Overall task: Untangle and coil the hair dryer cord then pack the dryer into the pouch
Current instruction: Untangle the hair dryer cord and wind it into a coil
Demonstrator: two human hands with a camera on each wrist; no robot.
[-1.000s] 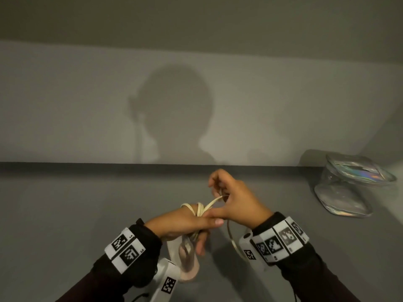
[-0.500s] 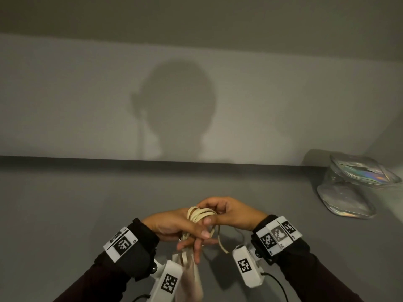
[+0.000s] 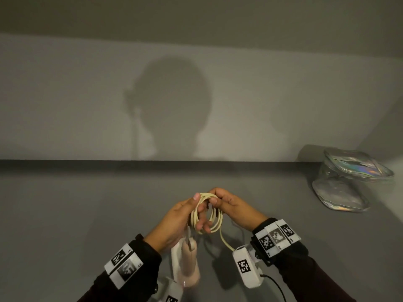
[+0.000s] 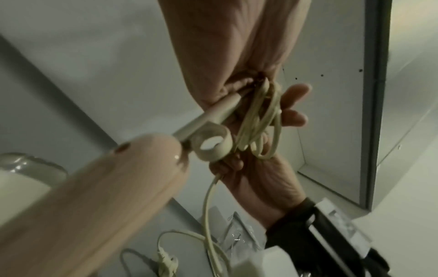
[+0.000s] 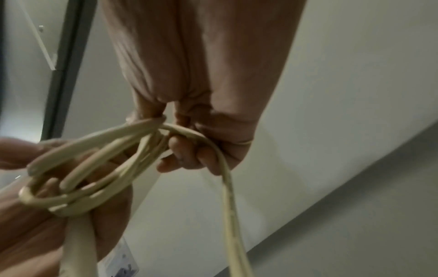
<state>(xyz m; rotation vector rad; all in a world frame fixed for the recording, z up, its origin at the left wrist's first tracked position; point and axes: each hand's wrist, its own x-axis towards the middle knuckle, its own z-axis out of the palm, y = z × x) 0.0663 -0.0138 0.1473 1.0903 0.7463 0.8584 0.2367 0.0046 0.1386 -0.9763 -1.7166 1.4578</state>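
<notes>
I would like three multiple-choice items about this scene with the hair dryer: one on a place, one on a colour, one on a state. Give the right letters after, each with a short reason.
1. Where is the pouch?
A. far right on the table
B. under the dryer
C. in the left hand

2. What colour is the cord?
A. black
B. cream
C. red

3. How is the cord now?
A. lying straight
B. fully coiled
C. partly coiled, a tail hanging

Key: 1 A, it sits apart by the wall; 2 B, pale loops; 3 C, loops lie between left hand and right hand, the plug loose below.

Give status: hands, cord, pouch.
Left hand holds cord coil and dryer. Right hand grips coil top. Tail uncoiled. Pouch far right, nothing blocking.
</notes>
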